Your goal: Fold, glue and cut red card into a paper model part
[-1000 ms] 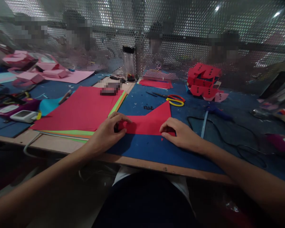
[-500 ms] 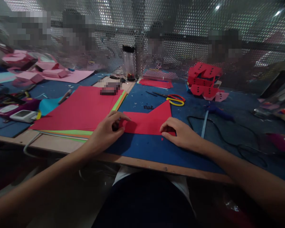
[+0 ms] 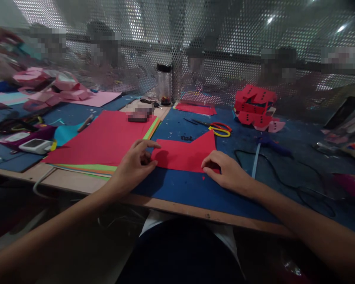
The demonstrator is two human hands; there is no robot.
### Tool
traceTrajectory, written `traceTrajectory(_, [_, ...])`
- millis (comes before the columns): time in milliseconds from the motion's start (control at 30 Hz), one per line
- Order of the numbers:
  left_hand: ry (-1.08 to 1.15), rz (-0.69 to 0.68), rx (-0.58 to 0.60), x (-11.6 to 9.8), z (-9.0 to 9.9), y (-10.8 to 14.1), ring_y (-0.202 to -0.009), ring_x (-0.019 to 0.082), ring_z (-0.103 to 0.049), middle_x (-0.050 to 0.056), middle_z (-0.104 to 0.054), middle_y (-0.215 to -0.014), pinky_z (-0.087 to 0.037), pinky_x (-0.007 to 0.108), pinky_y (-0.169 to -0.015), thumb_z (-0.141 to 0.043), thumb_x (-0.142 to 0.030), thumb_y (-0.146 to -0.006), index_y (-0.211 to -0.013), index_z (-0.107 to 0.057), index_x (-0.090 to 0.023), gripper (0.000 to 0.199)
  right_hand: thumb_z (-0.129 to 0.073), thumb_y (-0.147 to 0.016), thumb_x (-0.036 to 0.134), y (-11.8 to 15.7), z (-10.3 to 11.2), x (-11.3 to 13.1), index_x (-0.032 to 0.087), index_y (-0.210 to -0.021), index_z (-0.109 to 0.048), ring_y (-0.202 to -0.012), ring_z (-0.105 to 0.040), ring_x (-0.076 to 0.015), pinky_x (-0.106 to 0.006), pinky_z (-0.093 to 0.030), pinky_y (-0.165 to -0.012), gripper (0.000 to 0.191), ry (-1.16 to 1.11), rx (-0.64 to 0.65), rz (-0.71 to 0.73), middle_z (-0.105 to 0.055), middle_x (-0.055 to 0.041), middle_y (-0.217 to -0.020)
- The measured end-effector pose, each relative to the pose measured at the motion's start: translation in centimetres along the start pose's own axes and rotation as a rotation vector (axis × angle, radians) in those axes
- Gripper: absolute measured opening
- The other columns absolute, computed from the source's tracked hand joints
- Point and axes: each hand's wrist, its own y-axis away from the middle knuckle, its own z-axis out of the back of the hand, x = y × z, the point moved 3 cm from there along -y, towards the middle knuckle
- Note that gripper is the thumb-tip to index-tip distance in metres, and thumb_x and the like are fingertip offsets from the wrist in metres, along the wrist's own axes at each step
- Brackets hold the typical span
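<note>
**A:** ok so what's going on with the red piece (image 3: 182, 156)?

**B:** it's lying flat on the blue mat (image 3: 180, 189), right in front of the person, pointy bit up at the far right. Left hand (image 3: 133, 165) is at its left end, thumb and forefinger apart. Can't tell if the tips actually touch it.

**A:** and the other one?

**B:** right hand (image 3: 229, 171) is curled over the near right corner, thumb and fingertips close together. No clue if it's pinching the paper or just resting there, the corner's hidden. Tiny red scrap (image 3: 203, 178) just beside the thumb.

**A:** anything different from a second ago?

**B:** yeah, left hand covers less of the piece now, so more of that end shows. Right hand's basically where it was. The view shifted a bit too, so stuff sits lower in frame. Oh, and a co-worker's hand (image 3: 2, 34) popped up far left, pretty blurry.

**A:** scissors?

**B:** scissors (image 3: 220, 129) haven't moved, just beyond the pointy bit. Paper stack (image 3: 91, 138) is still left of the piece.
</note>
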Motion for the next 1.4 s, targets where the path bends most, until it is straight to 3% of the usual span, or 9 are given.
traceTrajectory(133, [0.033, 0.054, 0.008, 0.2, 0.0, -0.1, -0.085, 0.017, -0.063, 0.005, -0.062, -0.107, -0.051, 0.033, -0.074, -0.062, -0.021, -0.084, -0.124, -0.06, -0.021, 0.04, -0.061, -0.091, 0.015, 0.0, 0.0, 0.1, 0.021, -0.092, -0.063, -0.087, -0.061, -0.019, -0.035, -0.047, -0.081, 0.007, -0.001, 0.007, 0.002, -0.066, -0.0041, -0.092])
traceTrajectory(267, [-0.002, 0.043, 0.074, 0.0, 0.0, -0.2, -0.068, 0.015, -0.053, -0.001, -0.053, -0.081, -0.042, 0.03, -0.062, -0.057, -0.016, -0.08, -0.128, -0.059, -0.021, 0.048, -0.061, -0.091, 0.014, 0.0, 0.0, 0.1, 0.021, -0.092, -0.064, -0.088, -0.061, -0.0191, -0.035, -0.046, -0.081, 0.007, 0.006, 0.011, -0.018, -0.067, -0.0042, -0.093])
traceTrajectory(367, [-0.032, 0.015, 0.096, -0.2, -0.1, -0.1, -0.066, 0.015, -0.049, -0.003, -0.047, -0.076, -0.039, 0.03, -0.06, -0.056, -0.015, -0.078, -0.13, -0.058, -0.021, 0.053, -0.061, -0.091, 0.014, 0.0, 0.0, 0.1, 0.021, -0.092, -0.064, -0.089, -0.061, -0.0194, -0.035, -0.046, -0.082, 0.007, 0.014, 0.008, -0.023, -0.067, -0.0041, -0.093])
traceTrajectory(500, [-0.083, -0.003, 0.106, -0.4, -0.1, -0.1, -0.07, 0.015, -0.051, -0.001, -0.053, -0.083, -0.041, 0.029, -0.062, -0.054, -0.013, -0.077, -0.131, -0.06, -0.021, 0.055, -0.061, -0.091, 0.014, 0.0, 0.0, 0.1, 0.021, -0.092, -0.064, -0.089, -0.061, -0.0196, -0.035, -0.047, -0.081, 0.008, 0.005, 0.009, -0.011, -0.067, -0.0045, -0.094])
traceTrajectory(733, [-0.126, -0.078, 0.129, -0.8, -0.3, 0.1, -0.083, 0.017, -0.055, 0.004, -0.062, -0.114, -0.046, 0.031, -0.07, -0.052, -0.007, -0.073, -0.126, -0.062, -0.024, 0.057, -0.06, -0.091, 0.014, 0.0, 0.1, 0.2, 0.021, -0.092, -0.064, -0.088, -0.06, -0.0197, -0.035, -0.047, -0.081, 0.008, 0.011, 0.003, 0.002, -0.067, -0.0043, -0.093])
traceTrajectory(967, [-0.111, -0.118, 0.097, -0.7, -0.2, 0.0, -0.085, 0.017, -0.055, 0.005, -0.06, -0.117, -0.048, 0.034, -0.077, -0.056, -0.011, -0.083, -0.122, -0.062, -0.024, 0.042, -0.059, -0.093, 0.015, 0.1, 0.3, 0.6, 0.021, -0.095, -0.064, -0.09, -0.061, -0.0208, -0.037, -0.044, -0.084, 0.008, 0.069, -0.04, 0.018, -0.068, -0.0042, -0.093])
traceTrajectory(1400, [-0.12, -0.075, 0.102, -0.4, -0.3, 0.0, -0.085, 0.017, -0.054, 0.005, -0.059, -0.114, -0.047, 0.035, -0.077, -0.056, -0.014, -0.085, -0.123, -0.063, -0.023, 0.04, -0.061, -0.095, 0.018, 0.1, 0.2, 0.3, 0.021, -0.096, -0.066, -0.091, -0.061, -0.0201, -0.037, -0.044, -0.085, 0.006, 0.053, -0.004, 0.038, -0.068, -0.0044, -0.095])
